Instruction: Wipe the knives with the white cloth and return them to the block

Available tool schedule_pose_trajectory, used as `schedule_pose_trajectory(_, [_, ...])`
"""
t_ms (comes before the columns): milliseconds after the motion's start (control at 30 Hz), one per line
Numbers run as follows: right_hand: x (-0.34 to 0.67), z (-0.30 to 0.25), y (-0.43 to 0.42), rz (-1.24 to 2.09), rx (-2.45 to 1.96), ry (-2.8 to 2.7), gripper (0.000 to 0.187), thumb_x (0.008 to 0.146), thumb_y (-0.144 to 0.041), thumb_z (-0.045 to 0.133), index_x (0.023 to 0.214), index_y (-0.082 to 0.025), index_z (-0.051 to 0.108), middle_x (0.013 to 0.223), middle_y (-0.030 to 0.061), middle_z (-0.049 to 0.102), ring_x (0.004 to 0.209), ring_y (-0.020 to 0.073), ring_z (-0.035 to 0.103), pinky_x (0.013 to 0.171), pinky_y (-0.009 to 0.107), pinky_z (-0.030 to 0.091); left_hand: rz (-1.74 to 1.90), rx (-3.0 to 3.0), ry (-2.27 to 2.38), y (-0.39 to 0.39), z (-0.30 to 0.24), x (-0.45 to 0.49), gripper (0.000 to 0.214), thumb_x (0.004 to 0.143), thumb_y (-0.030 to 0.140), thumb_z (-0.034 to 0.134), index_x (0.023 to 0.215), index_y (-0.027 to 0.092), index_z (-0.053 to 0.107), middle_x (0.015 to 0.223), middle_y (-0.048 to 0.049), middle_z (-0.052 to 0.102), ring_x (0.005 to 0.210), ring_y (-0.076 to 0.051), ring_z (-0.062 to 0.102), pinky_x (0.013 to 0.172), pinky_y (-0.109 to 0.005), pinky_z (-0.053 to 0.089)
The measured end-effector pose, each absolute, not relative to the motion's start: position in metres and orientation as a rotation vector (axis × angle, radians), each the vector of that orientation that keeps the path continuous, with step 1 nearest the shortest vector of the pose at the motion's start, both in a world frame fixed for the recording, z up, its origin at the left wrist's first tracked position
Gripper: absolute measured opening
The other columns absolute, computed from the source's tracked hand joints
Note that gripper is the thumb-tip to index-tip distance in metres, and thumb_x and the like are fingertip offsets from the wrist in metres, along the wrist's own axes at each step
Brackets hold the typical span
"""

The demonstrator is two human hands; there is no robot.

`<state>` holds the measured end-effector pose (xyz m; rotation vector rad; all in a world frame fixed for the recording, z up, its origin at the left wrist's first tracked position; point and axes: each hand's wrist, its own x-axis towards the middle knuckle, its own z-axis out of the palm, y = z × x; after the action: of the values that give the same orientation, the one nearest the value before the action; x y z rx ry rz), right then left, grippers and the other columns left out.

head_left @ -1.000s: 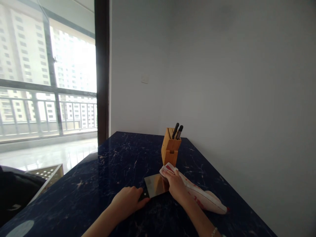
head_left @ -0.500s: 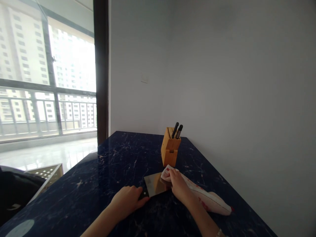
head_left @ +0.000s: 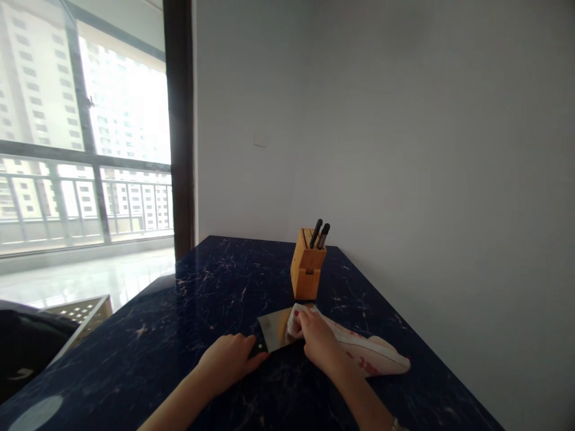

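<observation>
My left hand (head_left: 231,359) is closed around the black handle of a cleaver (head_left: 272,330). The wide steel blade points right, just above or on the dark table; which one I cannot tell. Bunched in the fingers of my right hand (head_left: 317,338) is a white cloth (head_left: 375,353) with red marks. Its gathered end presses on the middle of the blade and hides part of it. The rest of the cloth trails to the right over the tabletop. Behind the blade stands a wooden knife block (head_left: 306,272) with two dark-handled tools in its slots.
The dark blue marbled table (head_left: 224,281) runs back to a grey wall (head_left: 404,149). A pale round mark (head_left: 38,413) shows at the near left of the tabletop. Left of the table are a perforated chair or stool (head_left: 85,314) and a black item (head_left: 31,347).
My right hand has slid the cloth leftward along the blade, toward the handle. The cloth's trailing end has shifted left too. My left hand keeps its grip, and the view has moved slightly.
</observation>
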<state>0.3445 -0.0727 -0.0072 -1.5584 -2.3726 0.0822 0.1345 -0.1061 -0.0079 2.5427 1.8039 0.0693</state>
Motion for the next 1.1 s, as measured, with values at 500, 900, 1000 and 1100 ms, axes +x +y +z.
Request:
schedule_pose_trajectory(500, [0.35, -0.016, -0.065, -0.007, -1.655, -2.421, 0.031, 0.063, -0.002, 0.044, 0.089, -0.014, 0.053, 0.097, 0.0096, 0.052, 0.092, 0.0212, 0.047, 0.08, 0.031, 0.033, 0.109, 2.542, 1.775, -0.105, -0.009, 0.132, 0.058, 0.082, 0.059, 0.022, 0.087, 0.018, 0.063, 0.078, -0.0107, 0.068, 0.072, -0.027, 0.065, 0.061, -0.033, 0.046])
schedule_pose_trajectory(900, [0.334, -0.02, -0.066, -0.059, -1.491, -2.294, 0.031, 0.063, -0.005, 0.041, 0.089, -0.017, 0.052, 0.094, 0.0059, 0.054, 0.09, 0.0204, 0.044, 0.078, 0.031, 0.03, 0.148, 2.62, 1.76, -0.104, -0.014, 0.13, 0.057, 0.082, 0.059, 0.023, 0.085, 0.019, 0.063, 0.075, -0.0096, 0.069, 0.067, -0.028, 0.065, 0.057, -0.035, 0.049])
schedule_pose_trajectory(1000, [0.348, -0.023, -0.058, -0.149, -1.575, -2.239, 0.037, 0.07, -0.006, 0.039, 0.103, -0.017, 0.053, 0.105, 0.008, 0.055, 0.1, 0.0241, 0.041, 0.082, 0.035, 0.027, 0.145, 2.629, 1.752, -0.103, -0.013, 0.13, 0.057, 0.083, 0.058, 0.022, 0.085, 0.019, 0.063, 0.074, -0.0095, 0.069, 0.067, -0.027, 0.065, 0.057, -0.035, 0.049])
schedule_pose_trajectory(1100, [0.345, -0.023, -0.061, -0.094, -1.468, -2.297, 0.04, 0.079, -0.01, 0.035, 0.114, -0.021, 0.05, 0.11, 0.0054, 0.055, 0.105, 0.0221, 0.04, 0.086, 0.033, 0.026, 0.148, 2.637, 1.754, -0.103, -0.014, 0.129, 0.057, 0.083, 0.058, 0.023, 0.085, 0.019, 0.064, 0.074, -0.0094, 0.069, 0.067, -0.027, 0.066, 0.058, -0.034, 0.049])
